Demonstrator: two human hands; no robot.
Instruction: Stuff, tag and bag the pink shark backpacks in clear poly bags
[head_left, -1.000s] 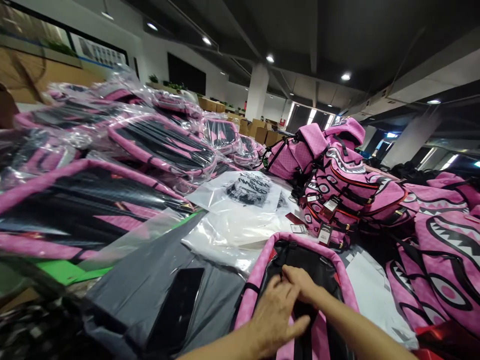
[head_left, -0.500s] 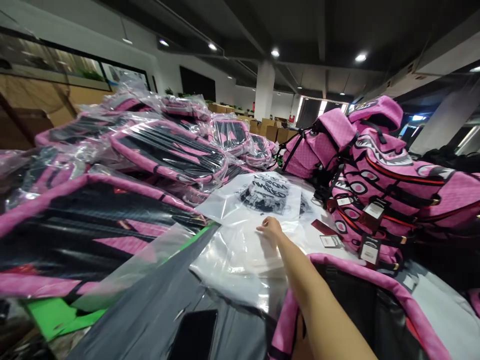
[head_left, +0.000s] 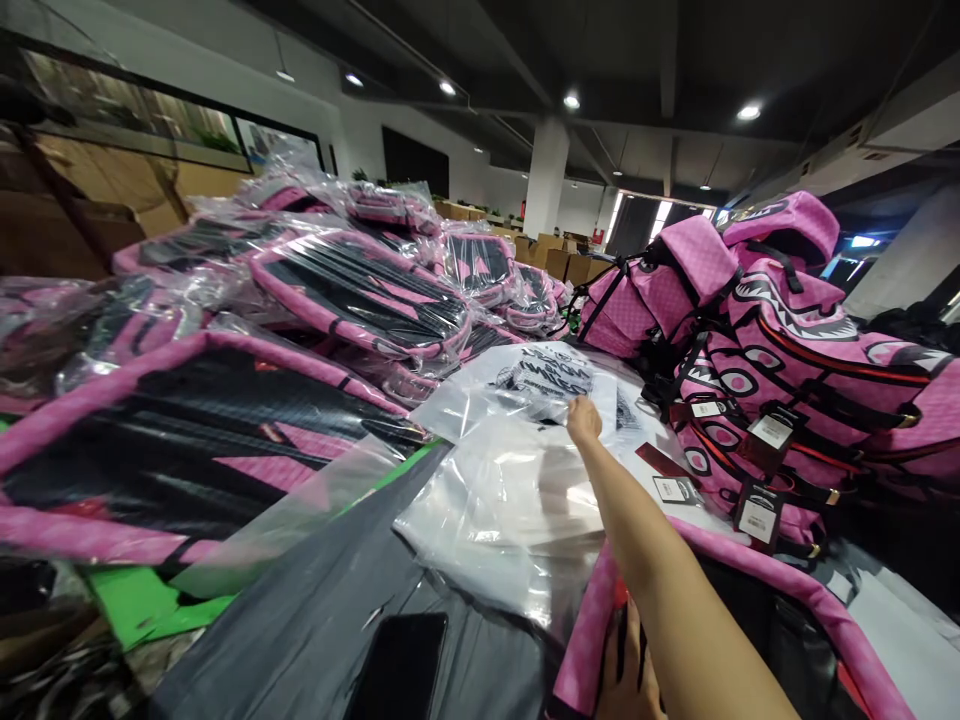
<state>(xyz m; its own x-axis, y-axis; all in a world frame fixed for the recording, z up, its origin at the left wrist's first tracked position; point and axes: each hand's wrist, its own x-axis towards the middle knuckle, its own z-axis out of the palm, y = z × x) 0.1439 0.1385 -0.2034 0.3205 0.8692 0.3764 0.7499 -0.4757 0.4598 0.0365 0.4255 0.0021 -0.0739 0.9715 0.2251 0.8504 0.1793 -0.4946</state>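
My right hand reaches forward, its fingers pinched on the edge of a clear plastic bag in the stack of bags. Black lettering and a drawing show on the printed bag just beyond my fingertips. Below my right forearm, my left hand lies on a pink and black backpack, its fingers spread; the forearm partly covers it. That backpack lies with its black padded side up at the lower right.
Plastic-wrapped pink backpacks are heaped on the left. Unwrapped pink backpacks with shark-mouth prints and hang tags are stacked on the right. A black phone lies on the grey sheet in front. Cardboard boxes stand farther back.
My right hand has moved forward and slightly right, to the far edge of the clear bag by the printing. My left hand has come into view on the backpack. The camera has turned slightly left.
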